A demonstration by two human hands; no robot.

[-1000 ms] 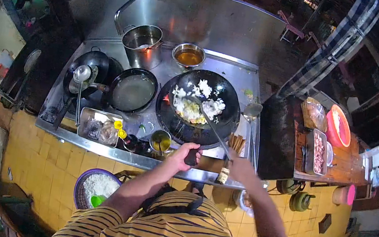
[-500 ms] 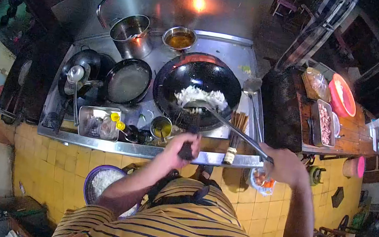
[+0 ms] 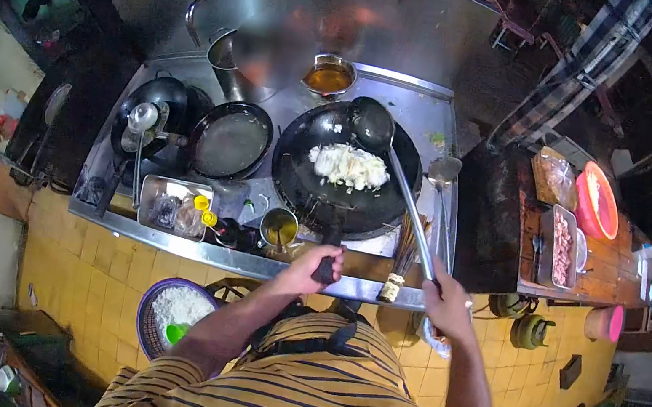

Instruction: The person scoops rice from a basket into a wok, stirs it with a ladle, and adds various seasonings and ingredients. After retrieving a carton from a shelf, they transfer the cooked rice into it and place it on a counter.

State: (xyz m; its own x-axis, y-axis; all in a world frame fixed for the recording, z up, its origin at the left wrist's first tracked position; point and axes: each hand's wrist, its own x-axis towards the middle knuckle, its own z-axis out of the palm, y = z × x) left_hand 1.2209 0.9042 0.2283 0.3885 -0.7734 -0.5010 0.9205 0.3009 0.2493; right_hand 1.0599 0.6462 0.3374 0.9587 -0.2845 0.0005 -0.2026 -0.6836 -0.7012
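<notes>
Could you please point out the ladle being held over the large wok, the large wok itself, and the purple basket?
Ladle (image 3: 371,126): head view, on its round bowl.
Large wok (image 3: 295,163): head view, on its bare inner surface.
Purple basket (image 3: 146,322): head view, on its side wall.

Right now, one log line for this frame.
left hand: on wok handle | right hand: gripping ladle, bowl over wok's far side | wok: white food inside

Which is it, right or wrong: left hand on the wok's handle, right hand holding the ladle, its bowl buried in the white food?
One thing's wrong: the head view shows the ladle's bowl clear of the white food, toward the wok's far side. The rest holds: left hand on the wok's handle, right hand holding the ladle.
</notes>
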